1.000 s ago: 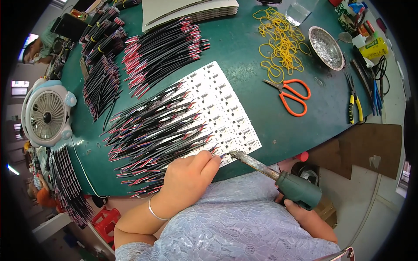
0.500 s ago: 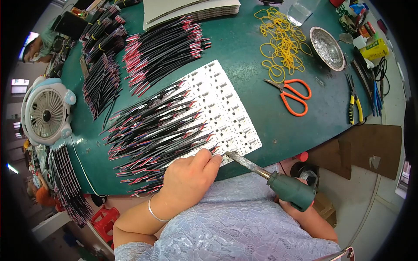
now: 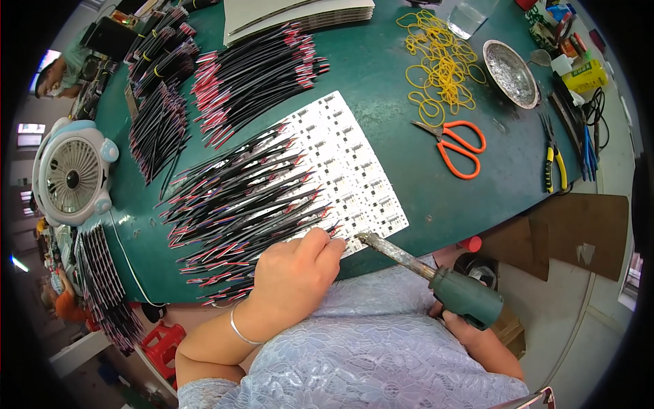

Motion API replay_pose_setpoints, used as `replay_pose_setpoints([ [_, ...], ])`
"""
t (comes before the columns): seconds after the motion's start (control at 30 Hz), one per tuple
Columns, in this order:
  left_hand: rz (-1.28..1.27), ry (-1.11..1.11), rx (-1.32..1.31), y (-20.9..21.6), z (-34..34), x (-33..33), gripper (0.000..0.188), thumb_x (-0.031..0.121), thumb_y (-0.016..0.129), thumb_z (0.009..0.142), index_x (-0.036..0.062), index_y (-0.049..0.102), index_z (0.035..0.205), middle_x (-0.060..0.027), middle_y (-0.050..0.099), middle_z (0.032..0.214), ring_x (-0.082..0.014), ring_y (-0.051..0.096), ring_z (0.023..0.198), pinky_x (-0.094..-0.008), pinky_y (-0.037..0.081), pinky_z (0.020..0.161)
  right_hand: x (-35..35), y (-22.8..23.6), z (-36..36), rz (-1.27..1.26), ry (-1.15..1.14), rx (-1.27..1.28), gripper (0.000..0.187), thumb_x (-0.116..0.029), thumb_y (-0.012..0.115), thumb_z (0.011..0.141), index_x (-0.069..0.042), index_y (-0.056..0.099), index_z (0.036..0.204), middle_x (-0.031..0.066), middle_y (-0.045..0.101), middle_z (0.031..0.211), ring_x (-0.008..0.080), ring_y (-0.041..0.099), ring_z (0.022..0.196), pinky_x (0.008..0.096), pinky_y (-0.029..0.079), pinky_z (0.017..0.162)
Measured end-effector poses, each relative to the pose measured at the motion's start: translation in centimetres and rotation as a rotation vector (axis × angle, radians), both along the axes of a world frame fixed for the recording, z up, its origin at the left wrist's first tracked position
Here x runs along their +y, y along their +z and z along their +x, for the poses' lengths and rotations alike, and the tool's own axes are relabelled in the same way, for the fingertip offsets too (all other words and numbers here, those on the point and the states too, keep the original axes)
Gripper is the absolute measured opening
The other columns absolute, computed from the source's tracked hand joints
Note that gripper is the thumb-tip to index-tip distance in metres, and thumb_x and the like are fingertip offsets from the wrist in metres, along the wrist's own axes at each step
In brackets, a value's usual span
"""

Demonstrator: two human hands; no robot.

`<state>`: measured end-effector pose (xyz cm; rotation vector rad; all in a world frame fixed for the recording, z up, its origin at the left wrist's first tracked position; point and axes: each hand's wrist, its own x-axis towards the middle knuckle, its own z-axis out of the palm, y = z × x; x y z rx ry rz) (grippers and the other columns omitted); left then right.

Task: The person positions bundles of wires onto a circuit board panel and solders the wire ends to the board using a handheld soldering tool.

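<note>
Green-handled iron (image 3: 448, 286) has shifted right.

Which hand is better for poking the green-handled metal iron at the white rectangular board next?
Probably the right hand: it grips the iron, whose tip is by the board's near edge. The left hand is beside thin black wires.

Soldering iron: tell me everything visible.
The soldering iron has a dark green, seemingly plastic handle and a stained, metallic barrel ending in a darker tip. It slants leftward and upward, tip at the white circuit board near its lower edge; contact is unclear. The right grip, partly hidden, holds the handle.
</note>
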<state>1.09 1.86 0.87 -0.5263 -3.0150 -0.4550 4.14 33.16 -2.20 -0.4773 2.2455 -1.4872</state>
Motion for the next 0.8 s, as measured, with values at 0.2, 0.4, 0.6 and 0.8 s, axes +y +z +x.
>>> replay_pose_setpoints([
  [0.2, 0.090, -0.001, 0.002, -0.2, -0.1, -0.1, 0.020, 0.007, 0.074, 0.071, 0.0131, 0.070, 0.090, -0.0005, 0.055, 0.077, -0.0185, 0.056, 0.055, -0.0311, 0.047, 0.048, 0.2, 0.0, 0.7, 0.051, -0.029, -0.101, 0.023, -0.005, 0.069, 0.076, -0.004, 0.069, 0.099, 0.0106, 0.069, 0.094, 0.0303, 0.065, 0.083, 0.0386, 0.050, 0.075],
  [0.4, 0.108, -0.021, -0.052, -0.1, -0.2, -0.3, 0.020, 0.007, 0.073, 0.071, 0.0127, 0.069, 0.090, -0.0012, 0.055, 0.076, -0.0193, 0.057, 0.055, -0.0319, 0.047, 0.049, -0.3, -0.1, -0.1, 0.103, 0.042, 0.106, 0.022, -0.007, 0.068, 0.077, -0.007, 0.071, 0.099, 0.0105, 0.070, 0.093, 0.0314, 0.065, 0.081, 0.0387, 0.050, 0.076],
  [0.6, -0.015, -0.055, -0.064, -0.1, 0.0, 0.0, 0.019, 0.007, 0.070, 0.071, 0.0118, 0.069, 0.089, -0.0016, 0.054, 0.077, -0.0193, 0.057, 0.056, -0.0322, 0.047, 0.049, -0.4, 0.4, -0.9, 0.231, 0.169, 0.425, 0.016, -0.015, 0.065, 0.081, -0.004, 0.069, 0.092, 0.0101, 0.068, 0.086, 0.0291, 0.063, 0.075, 0.0404, 0.048, 0.072],
  [0.8, 0.000, -0.077, -0.082, -0.1, -0.4, -0.1, 0.019, 0.007, 0.069, 0.070, 0.0112, 0.068, 0.088, -0.0018, 0.054, 0.076, -0.0185, 0.058, 0.057, -0.0319, 0.047, 0.049, -0.3, -0.8, 0.2, -0.432, -0.293, -0.222, 0.042, -0.024, 0.068, 0.084, 0.000, 0.060, 0.117, 0.0151, 0.068, 0.100, 0.0213, 0.065, 0.065, 0.0323, 0.052, 0.059],
])
